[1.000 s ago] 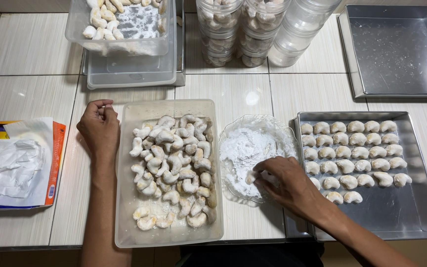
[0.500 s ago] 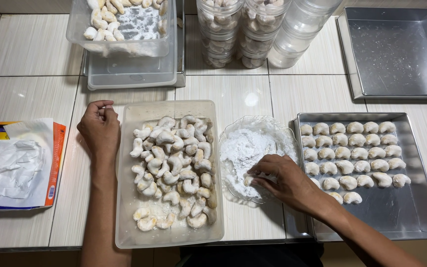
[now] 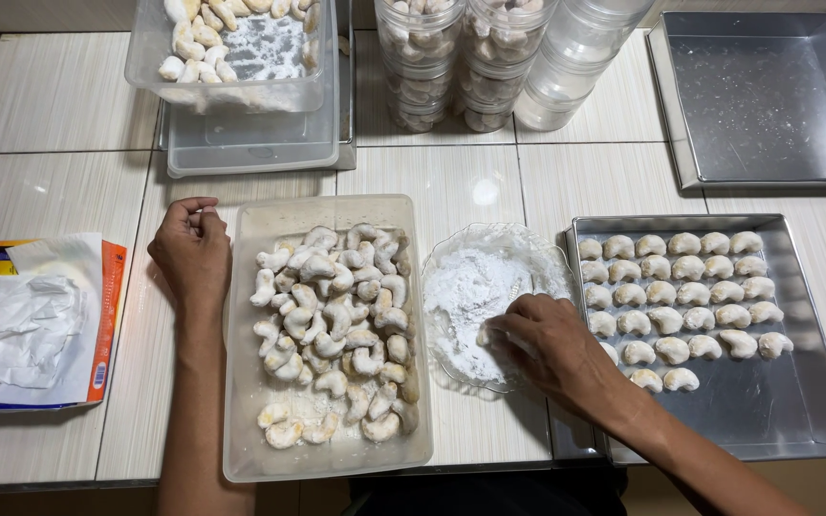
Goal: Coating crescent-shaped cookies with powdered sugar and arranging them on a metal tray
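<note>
My right hand (image 3: 549,346) reaches into a clear glass plate (image 3: 451,250) of white powder, fingers closed on a small powdered cookie (image 3: 483,335). My left hand (image 3: 191,250) rests on the tiled counter as a loose fist holding nothing, against the left wall of a clear plastic container (image 3: 241,401) full of powdered crescent cookies (image 3: 336,325). To the right, a metal baking tray (image 3: 767,420) holds rows of plain crescent cookies (image 3: 690,291) in its far half.
At the back stand a stack of plastic containers (image 3: 241,143) with some cookies, several clear jars (image 3: 451,57) and an empty metal tray (image 3: 767,96). A flat packet with crumpled white plastic (image 3: 35,320) lies at the left. The counter's front edge runs just below the containers.
My right hand has shifted a little within the powder plate, working the cookie. My left hand has stayed in place beside the container.
</note>
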